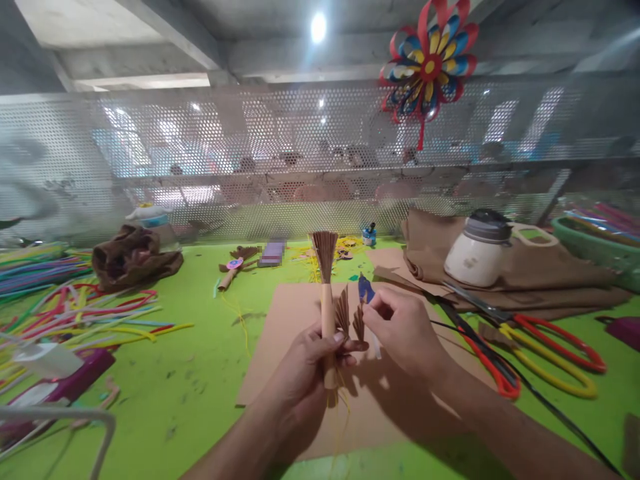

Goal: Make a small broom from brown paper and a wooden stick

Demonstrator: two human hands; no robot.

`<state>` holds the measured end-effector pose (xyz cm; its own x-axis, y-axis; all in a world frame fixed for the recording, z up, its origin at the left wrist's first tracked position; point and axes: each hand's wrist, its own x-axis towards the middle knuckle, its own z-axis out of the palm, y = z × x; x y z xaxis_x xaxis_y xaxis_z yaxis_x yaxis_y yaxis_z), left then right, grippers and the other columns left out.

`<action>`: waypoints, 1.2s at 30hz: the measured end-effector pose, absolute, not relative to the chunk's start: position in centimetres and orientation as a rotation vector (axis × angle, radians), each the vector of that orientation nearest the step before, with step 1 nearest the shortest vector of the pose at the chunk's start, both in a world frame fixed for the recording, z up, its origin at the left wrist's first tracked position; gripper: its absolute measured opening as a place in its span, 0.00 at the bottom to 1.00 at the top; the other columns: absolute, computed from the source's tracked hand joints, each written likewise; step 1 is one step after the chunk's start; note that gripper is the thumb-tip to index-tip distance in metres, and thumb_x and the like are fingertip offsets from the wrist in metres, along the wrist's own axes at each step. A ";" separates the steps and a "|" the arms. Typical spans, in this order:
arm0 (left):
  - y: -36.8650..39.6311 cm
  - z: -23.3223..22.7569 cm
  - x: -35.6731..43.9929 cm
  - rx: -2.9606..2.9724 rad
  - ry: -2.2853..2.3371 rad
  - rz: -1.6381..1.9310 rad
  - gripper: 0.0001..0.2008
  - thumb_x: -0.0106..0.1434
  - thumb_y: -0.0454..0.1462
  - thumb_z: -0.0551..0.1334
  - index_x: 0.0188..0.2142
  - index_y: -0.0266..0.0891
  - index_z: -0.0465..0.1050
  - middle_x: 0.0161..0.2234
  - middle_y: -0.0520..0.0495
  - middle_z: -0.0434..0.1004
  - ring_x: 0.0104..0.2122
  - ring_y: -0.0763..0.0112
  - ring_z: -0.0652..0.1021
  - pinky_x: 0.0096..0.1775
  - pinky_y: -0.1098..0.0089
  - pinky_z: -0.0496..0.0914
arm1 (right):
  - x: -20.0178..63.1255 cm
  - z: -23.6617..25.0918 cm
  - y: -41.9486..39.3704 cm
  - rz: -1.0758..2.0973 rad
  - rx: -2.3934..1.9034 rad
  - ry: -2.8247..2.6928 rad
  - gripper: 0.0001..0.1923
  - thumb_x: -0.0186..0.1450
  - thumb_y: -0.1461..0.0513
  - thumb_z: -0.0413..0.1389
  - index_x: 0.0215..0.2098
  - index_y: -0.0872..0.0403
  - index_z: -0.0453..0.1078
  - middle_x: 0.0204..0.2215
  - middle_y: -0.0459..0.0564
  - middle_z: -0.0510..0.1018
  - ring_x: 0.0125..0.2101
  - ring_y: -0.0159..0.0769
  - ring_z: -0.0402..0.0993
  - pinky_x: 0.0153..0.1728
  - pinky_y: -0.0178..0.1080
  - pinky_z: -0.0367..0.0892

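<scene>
Cardboard sheet (290,373) flat on the table (190,400), dead centre in front of me. My left hand (305,373) and right hand (405,333) sit above it, side by side, paper stick (327,313) upright in the left, small folded fan pieces (350,319) between the two hands. Scissors (520,347) right of the sheet, on the table. Jar (480,250) behind them, lying on a fabric pile (550,280). Basket (600,250) far right. Loose straws (75,313) spread left of the sheet, crumpled cloth (133,257) behind those. Perforated screen (250,153) along the table's back edge, pinwheel (427,67) hanging on it up right.
</scene>
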<state>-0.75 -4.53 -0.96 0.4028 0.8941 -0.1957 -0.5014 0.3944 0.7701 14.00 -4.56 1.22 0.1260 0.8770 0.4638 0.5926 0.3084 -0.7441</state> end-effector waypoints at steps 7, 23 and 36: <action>-4.7 -1.0 -0.7 0.699 0.662 0.963 0.09 0.54 0.27 0.61 0.36 0.31 0.71 0.29 0.45 0.72 0.30 0.71 0.76 0.29 0.77 0.69 | 14.1 0.7 -4.4 0.391 -1.419 -1.559 0.11 0.55 0.65 0.51 0.16 0.54 0.58 0.12 0.39 0.60 0.16 0.25 0.55 0.18 0.29 0.52; -4.3 -1.9 -0.9 0.721 0.663 1.007 0.08 0.51 0.28 0.64 0.33 0.31 0.71 0.25 0.47 0.72 0.25 0.75 0.73 0.28 0.76 0.66 | 13.8 0.2 -4.4 0.487 -1.335 -1.512 0.09 0.58 0.62 0.52 0.21 0.55 0.61 0.16 0.41 0.64 0.18 0.27 0.59 0.21 0.30 0.56; -4.1 -2.2 -0.9 0.831 0.661 1.024 0.10 0.50 0.30 0.66 0.33 0.34 0.70 0.26 0.48 0.71 0.24 0.76 0.70 0.28 0.75 0.64 | 14.1 0.4 -5.5 0.935 -1.138 -1.720 0.10 0.62 0.63 0.50 0.39 0.57 0.70 0.18 0.40 0.65 0.20 0.27 0.59 0.22 0.31 0.56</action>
<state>-0.88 -4.08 -2.23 0.3826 0.9193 -0.0920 -0.4627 0.2769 0.8422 14.07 -5.47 0.42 -0.2253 0.9433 0.2438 0.3087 0.3064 -0.9004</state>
